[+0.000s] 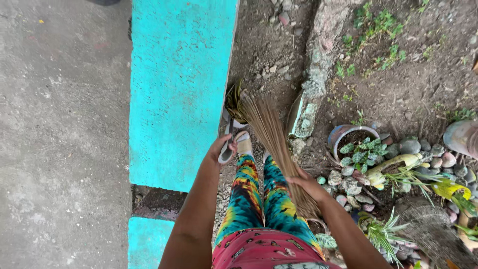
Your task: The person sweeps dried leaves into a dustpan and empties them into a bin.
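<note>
My right hand is wrapped around the bound upper end of a stick broom, fingers curled shut on the bundle, so the thin brown sticks slant away from me toward the far left and fan out low over the dirt strip. Gripping it near the top seems to give the bristle tips their reach down to the ground. My left hand is closed on the handle of a dustpan, which hangs tilted just beside the broom's far end, with what looks like dried leaves at its mouth; the two meet there, near my slippered foot, I judge so the sweepings go straight in. To the left runs a turquoise painted concrete slab, and farther left plain grey pavement. To the right lie a tipped clay pot with a small leafy plant, ringed by smooth round stones. I see no packages, labels or signs anywhere here.
</note>
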